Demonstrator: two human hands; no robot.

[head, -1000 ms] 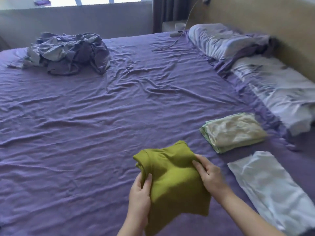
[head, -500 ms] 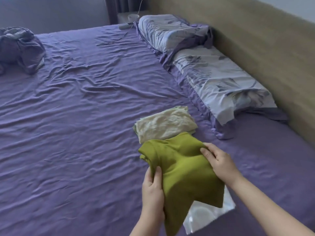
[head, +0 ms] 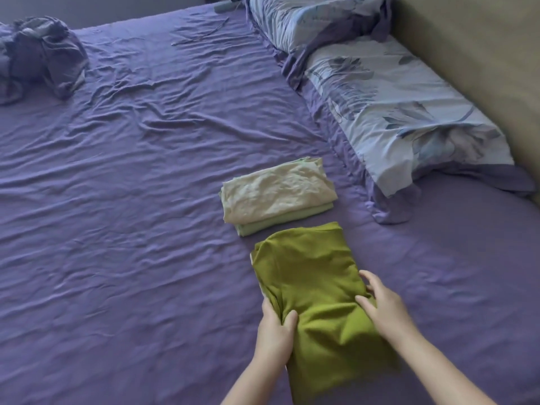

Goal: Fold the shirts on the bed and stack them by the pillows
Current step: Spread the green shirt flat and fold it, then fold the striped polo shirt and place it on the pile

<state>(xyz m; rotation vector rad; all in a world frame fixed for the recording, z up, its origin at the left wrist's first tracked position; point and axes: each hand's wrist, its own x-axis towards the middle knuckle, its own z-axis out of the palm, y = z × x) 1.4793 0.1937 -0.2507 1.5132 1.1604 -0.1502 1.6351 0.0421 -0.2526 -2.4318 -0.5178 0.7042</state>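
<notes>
The olive shirt [head: 306, 276], folded, lies on the purple sheet [head: 131, 229] at the near right of the bed, its far edge just beside a small stack [head: 277, 197] of folded pale shirts (a cream one on top of a light green one). That stack sits near the foot of the closer pillow [head: 394, 112], not touching it.

The left hand [head: 274, 331] grips the shirt's left edge: the thumb lies on top of the cloth and the fingers are curled under it, so the fabric is pinched between them. The right hand [head: 382, 302] rests on the shirt's right side, fingers spread a little and bent down onto the cloth, which bunches into a fold by the thumb; whether the fingertips hook under the edge I cannot tell.

A second pillow [head: 306, 19] lies farther along the beige headboard [head: 467, 54]. At the far left corner of the bed sits a crumpled heap [head: 43, 54] of grey-purple cloth. A thin cable [head: 201, 36] trails over the sheet near the far pillow.
</notes>
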